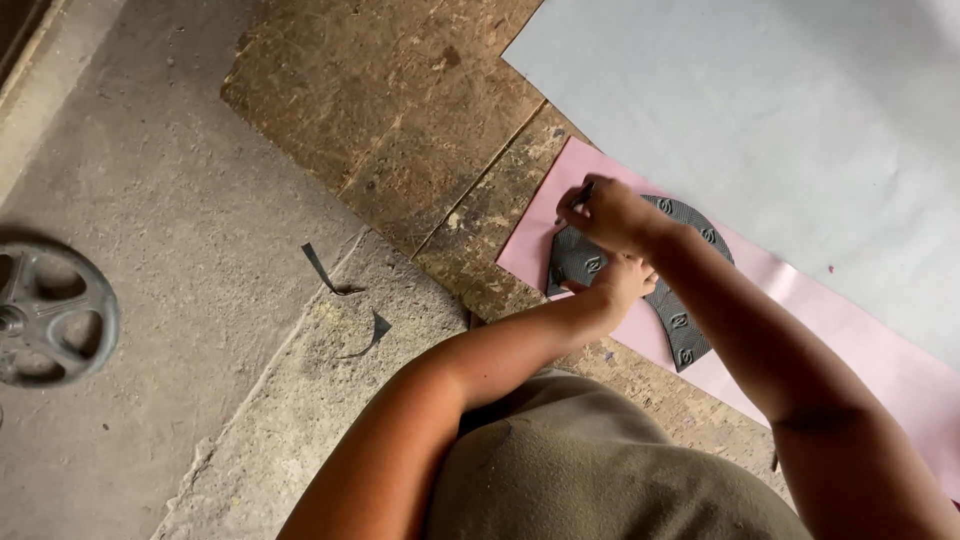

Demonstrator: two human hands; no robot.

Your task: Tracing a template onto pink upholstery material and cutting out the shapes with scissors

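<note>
Olive-green cloth (600, 470) over my lap or torso sits closest to the lens, with both bare forearms reaching out from it toward the work.

Item 1 — template (690, 330): dark grey, arc-shaped, patterned with small raised marks. It lies flat on a pink sheet (850, 350), which overlaps a larger pale grey sheet (760, 110); both rest on a worn brown board (390, 110) set on the concrete floor (150, 230). I judge the template light, thin and somewhat flexible, probably rubbery, so fairly grippy and not fragile. It is best pinned flat from above near its middle or inner edge; lifting would go easiest by an end of the arc.

Item 2 — left hand (620, 280): palm down, fingers pressed together on the template's near edge, wrist low, forearm coming in from below left.

Item 3 — right hand (610, 215): fingers closed on a thin dark pen (581, 194), tip at the template's upper left end, wrist bent inward, forearm crossing over the arc from the lower right.

Item 4 — sundries: two dark curled offcuts (345, 305) on the floor, well apart from the hands; a grey spoked wheel (50, 315) at the far left edge.
</note>
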